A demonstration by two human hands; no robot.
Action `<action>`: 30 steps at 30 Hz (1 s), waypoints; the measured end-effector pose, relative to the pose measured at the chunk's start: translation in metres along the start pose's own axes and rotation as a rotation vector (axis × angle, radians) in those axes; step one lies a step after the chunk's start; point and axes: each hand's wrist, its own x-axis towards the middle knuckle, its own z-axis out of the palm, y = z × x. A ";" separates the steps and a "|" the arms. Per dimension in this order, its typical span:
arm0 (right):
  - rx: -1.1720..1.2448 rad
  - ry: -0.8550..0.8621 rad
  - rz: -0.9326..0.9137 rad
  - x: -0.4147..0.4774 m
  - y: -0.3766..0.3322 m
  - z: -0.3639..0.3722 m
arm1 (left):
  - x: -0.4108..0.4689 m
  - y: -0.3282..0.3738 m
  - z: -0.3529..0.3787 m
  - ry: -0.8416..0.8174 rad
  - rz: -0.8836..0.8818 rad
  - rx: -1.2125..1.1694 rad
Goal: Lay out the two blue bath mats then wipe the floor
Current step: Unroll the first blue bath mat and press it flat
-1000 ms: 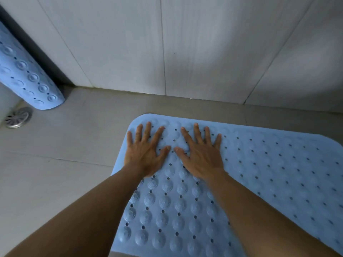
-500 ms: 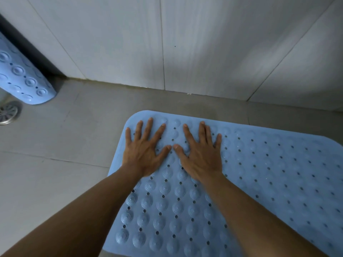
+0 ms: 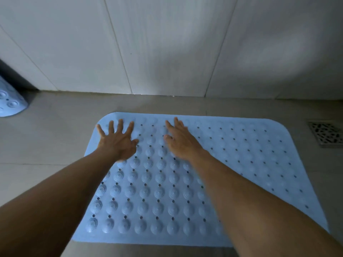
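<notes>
A light blue bath mat (image 3: 241,164) with round bumps and small holes lies flat on the grey floor, its far edge a short way from the wall. My left hand (image 3: 117,140) presses flat on the mat's far left corner with fingers spread. My right hand (image 3: 181,141) lies flat on the mat beside it, fingers straight and pointing toward the wall. The second blue mat (image 3: 10,103) shows only as a curved end at the left edge, leaning by the wall.
A white tiled wall (image 3: 167,43) rises just behind the mat. A square metal floor drain (image 3: 326,133) sits in the grey floor tiles (image 3: 46,141) right of the mat's far right corner.
My hands have slid apart on the mat, the left toward the far left corner. The view has swung right: the second mat moved to the edge, the round drain left view, a square drain appeared.
</notes>
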 end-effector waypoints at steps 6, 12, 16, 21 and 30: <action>-0.184 0.172 0.071 -0.052 0.088 -0.027 | -0.025 0.102 -0.003 0.163 0.084 -0.126; -0.423 0.270 0.322 -0.093 0.187 -0.068 | -0.026 0.212 -0.004 0.206 0.212 -0.188; -0.371 0.215 0.389 -0.101 0.224 -0.073 | -0.020 0.256 -0.006 0.248 0.191 -0.288; -0.348 0.257 0.326 -0.098 0.234 -0.064 | -0.013 0.272 0.002 0.208 0.137 -0.260; -0.354 0.250 0.368 -0.092 0.237 -0.066 | -0.010 0.279 -0.002 0.184 0.074 -0.247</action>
